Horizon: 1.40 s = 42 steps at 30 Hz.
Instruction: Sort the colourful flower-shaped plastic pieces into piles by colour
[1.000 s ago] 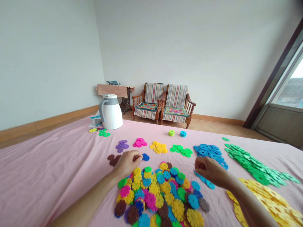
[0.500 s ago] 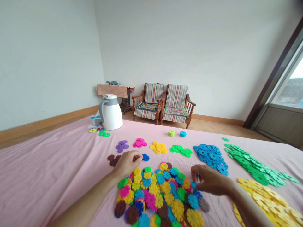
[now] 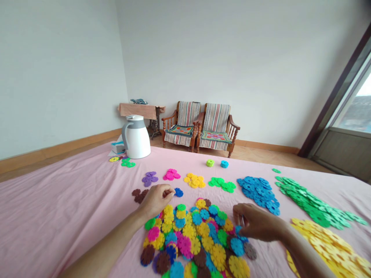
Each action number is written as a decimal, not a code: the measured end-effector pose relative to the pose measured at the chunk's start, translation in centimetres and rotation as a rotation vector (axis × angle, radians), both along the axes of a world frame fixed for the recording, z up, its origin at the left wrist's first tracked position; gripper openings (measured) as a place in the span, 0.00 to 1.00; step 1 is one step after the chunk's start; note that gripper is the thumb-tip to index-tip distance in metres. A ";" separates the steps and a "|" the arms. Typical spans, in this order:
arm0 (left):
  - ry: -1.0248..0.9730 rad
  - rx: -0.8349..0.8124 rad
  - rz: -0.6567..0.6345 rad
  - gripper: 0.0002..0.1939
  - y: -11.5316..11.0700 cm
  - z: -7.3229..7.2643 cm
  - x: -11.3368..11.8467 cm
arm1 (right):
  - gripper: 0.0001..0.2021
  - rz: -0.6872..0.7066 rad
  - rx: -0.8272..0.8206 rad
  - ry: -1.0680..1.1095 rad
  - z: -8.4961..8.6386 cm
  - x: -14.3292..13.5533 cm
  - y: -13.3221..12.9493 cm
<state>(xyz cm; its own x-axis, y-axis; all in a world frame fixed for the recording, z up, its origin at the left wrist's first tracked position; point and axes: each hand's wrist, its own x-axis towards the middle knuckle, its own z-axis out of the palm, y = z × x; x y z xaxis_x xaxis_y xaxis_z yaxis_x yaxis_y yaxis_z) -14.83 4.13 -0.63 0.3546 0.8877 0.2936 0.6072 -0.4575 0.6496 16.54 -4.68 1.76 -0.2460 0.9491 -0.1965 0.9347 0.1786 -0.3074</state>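
My left hand (image 3: 158,199) hovers over the far left edge of a mixed pile of plastic snowflake discs (image 3: 188,231). Its thumb and fingers are pinched together, with the tips right beside a dark blue disc (image 3: 179,192); whether they hold anything is hidden. At the pile's right edge is my right hand (image 3: 255,222), its fingers curled down towards the thumb. A light blue disc (image 3: 238,231) lies at those fingertips, and I cannot tell if it is gripped. Brown discs (image 3: 139,195) show partly behind the left hand.
Beyond the pile lie small groups of purple (image 3: 150,178), pink (image 3: 172,174), yellow (image 3: 194,180) and green discs (image 3: 222,184). Larger blue (image 3: 257,193), green (image 3: 313,200) and yellow heaps (image 3: 333,245) spread rightward. A white jug (image 3: 137,139) stands at the far left on the pink cloth (image 3: 58,208).
My right hand has dipped very slightly at the pile's right edge. The left hand and the discs look the same, apart from a tiny shift of the whole view.
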 end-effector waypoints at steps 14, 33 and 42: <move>0.009 -0.008 -0.006 0.11 0.1 -0.2 0.0 | 0.05 -0.251 0.234 -0.026 0.2 2.4 0.8; 0.002 -0.009 -0.038 0.11 -0.1 -0.3 0.2 | 0.08 -0.118 -0.028 0.086 -0.5 -1.2 -3.9; 0.026 -0.009 -0.043 0.12 -0.3 -0.2 0.3 | 0.08 -0.086 -0.102 0.405 -1.7 -4.3 -0.5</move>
